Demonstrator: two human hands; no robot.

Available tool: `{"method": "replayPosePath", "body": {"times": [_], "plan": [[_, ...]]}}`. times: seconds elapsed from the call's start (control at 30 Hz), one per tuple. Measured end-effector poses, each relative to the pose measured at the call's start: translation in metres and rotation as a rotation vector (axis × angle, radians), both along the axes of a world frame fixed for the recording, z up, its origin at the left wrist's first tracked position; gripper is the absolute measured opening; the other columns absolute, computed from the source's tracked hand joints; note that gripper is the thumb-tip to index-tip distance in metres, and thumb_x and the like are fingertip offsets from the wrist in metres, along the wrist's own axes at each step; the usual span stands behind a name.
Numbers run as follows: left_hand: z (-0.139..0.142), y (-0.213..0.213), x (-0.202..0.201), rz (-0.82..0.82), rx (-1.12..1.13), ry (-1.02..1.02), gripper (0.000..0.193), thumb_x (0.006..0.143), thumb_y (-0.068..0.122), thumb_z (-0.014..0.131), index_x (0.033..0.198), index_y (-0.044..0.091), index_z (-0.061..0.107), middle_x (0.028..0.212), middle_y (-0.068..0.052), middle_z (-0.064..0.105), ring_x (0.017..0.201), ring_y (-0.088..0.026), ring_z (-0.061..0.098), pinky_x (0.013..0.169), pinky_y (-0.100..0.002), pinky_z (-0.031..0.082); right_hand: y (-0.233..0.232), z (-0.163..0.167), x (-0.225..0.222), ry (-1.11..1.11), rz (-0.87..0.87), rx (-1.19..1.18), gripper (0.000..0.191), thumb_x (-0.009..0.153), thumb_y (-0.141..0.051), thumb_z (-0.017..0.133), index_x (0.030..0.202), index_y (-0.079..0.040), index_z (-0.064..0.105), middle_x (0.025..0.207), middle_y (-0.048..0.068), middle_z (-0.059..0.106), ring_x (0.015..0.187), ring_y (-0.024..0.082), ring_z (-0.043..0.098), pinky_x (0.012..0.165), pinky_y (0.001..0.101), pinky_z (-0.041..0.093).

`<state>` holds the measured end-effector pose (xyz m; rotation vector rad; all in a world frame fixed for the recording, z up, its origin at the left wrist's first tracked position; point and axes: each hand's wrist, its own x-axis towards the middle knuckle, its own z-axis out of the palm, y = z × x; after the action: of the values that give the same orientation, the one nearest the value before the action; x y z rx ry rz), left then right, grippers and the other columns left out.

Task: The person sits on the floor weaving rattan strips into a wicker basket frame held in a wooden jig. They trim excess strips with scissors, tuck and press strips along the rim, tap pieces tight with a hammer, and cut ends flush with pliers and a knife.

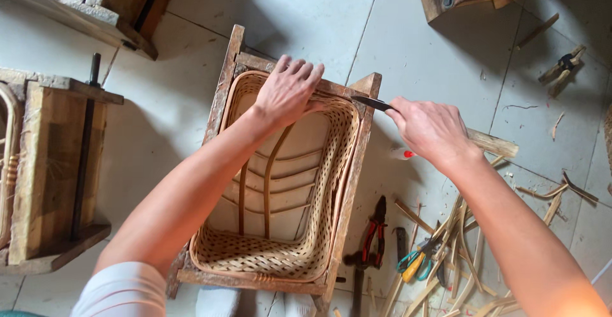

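While woven basket (280, 228) sits snug inside wooden frame (224, 81) on floor, left hand (287, 90) presses flat on far rim, fingers spread, steadying it. Right hand (432, 129) clenched round knife (373, 103), blade tip at rim corner. Pliers (376, 228) parked near right knee, handy.

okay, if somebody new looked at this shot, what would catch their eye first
Most striking is the woven basket in the middle, sitting inside a wooden frame. The left hand presses on its far rim while the right hand holds a dark blade to that rim. Red-handled pliers and cane scraps lie on the floor at right.
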<state>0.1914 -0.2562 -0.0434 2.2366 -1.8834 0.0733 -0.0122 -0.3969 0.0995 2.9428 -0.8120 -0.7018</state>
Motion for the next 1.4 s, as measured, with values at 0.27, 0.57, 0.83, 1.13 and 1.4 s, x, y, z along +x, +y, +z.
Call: {"method": "replayPosePath", "body": {"times": [0.27,0.57,0.83,1.13,1.4], "plan": [[-0.014,-0.018,0.005,-0.042,0.16,0.065,0.096,0.082,0.085,0.053,0.132,0.003,0.054,0.111,-0.011,0.068,0.1,-0.022,0.063,0.093,-0.045,0.05,0.005,-0.002,0.015,0.121,0.128,-0.117,0.025,0.105,-0.026,0.05,0.106,-0.011,0.07,0.077,0.014,0.073,0.067,0.031,0.073,0.061,0.0459,0.058],[-0.021,-0.012,0.0,-0.016,0.071,0.044,0.089,0.08,0.083,0.055,0.123,0.005,0.059,0.098,-0.006,0.067,0.093,-0.02,0.061,0.085,-0.039,0.047,-0.037,-0.006,0.078,0.429,-0.061,0.121,0.031,0.098,-0.039,0.061,0.123,-0.027,0.073,0.099,0.009,0.076,0.091,0.031,0.07,0.083,0.0471,0.056],[-0.029,-0.014,0.0,0.001,0.089,0.055,0.083,0.08,0.084,0.054,0.112,0.009,0.061,0.095,-0.006,0.065,0.09,-0.02,0.06,0.086,-0.039,0.047,-0.108,-0.028,0.09,0.543,-0.444,0.575,0.036,0.083,-0.041,0.078,0.095,-0.007,0.086,0.081,0.006,0.08,0.059,0.015,0.057,0.055,0.0326,0.043],[-0.029,-0.015,-0.001,0.02,0.112,0.09,0.076,0.084,0.082,0.056,0.109,0.011,0.063,0.096,-0.005,0.064,0.091,-0.02,0.06,0.087,-0.039,0.047,-0.103,-0.021,0.074,0.457,-0.436,0.56,0.034,0.086,-0.042,0.072,0.095,-0.013,0.087,0.083,0.004,0.083,0.062,0.015,0.062,0.058,0.0336,0.047],[-0.028,-0.015,-0.003,0.039,0.07,0.102,0.074,0.082,0.08,0.06,0.109,0.012,0.065,0.096,-0.006,0.066,0.095,-0.02,0.061,0.089,-0.039,0.046,-0.043,-0.003,0.082,0.421,-0.095,0.177,0.029,0.097,-0.04,0.066,0.109,-0.02,0.083,0.086,0.006,0.082,0.073,0.024,0.067,0.079,0.0428,0.055]]}}
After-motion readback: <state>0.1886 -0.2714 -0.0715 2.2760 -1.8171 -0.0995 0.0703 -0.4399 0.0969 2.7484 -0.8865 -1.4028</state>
